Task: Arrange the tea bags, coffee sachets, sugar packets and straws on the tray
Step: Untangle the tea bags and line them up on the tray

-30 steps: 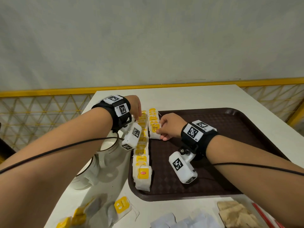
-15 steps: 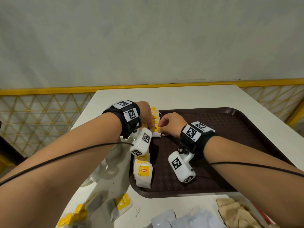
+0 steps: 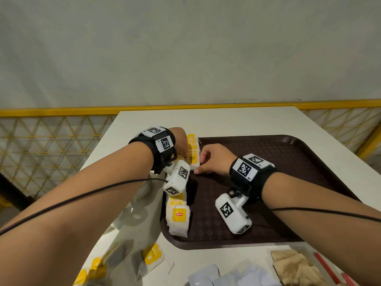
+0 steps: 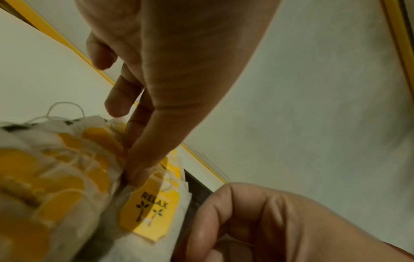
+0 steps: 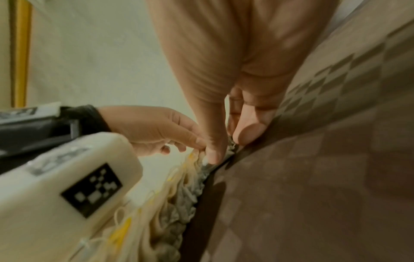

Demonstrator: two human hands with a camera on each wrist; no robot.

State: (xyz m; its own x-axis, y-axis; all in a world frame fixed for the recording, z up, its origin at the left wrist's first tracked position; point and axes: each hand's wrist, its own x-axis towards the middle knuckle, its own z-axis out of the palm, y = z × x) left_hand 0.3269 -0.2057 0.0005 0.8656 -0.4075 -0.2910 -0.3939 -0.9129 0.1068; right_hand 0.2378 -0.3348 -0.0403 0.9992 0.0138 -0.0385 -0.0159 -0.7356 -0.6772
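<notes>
Far left on the white worktop (image 3: 237, 122), partly under the left forearm, stands a white cup (image 3: 136, 211); what it holds cannot be seen. Nearer the front edge lie a few loose tea bags (image 3: 153, 254) with yellow tags.

The brown tray (image 3: 288, 162) sits in the middle of the worktop. Its only load is a row of tea bags (image 3: 178, 218) along its left rim — overlapped like tiles, the row's long axis running from the near edge away to the far edge, yellow tags facing up. The nearest bag shows a Lipton tag; farther along, one tag reads RELAX (image 4: 152, 211).

The left hand (image 3: 181, 141) is over the far part of the row from the left. In the left wrist view its fingers (image 4: 139, 159) reach down, fairly straight, with a fingertip pressing into the bags just beside the RELAX tag; they curl round nothing.

The right hand (image 3: 214, 159) comes in from the tray side, opposite the left. Its grip is a narrow pinch: in the right wrist view the thumb (image 5: 212, 150) and a fingertip close on the edge of the row, right at the tray floor, and the other fingers are curled in.

At the front right of the worktop lie white packets (image 3: 222, 277), brown paper packets (image 3: 296, 267) and red straws (image 3: 327, 267) — all off the tray.
</notes>
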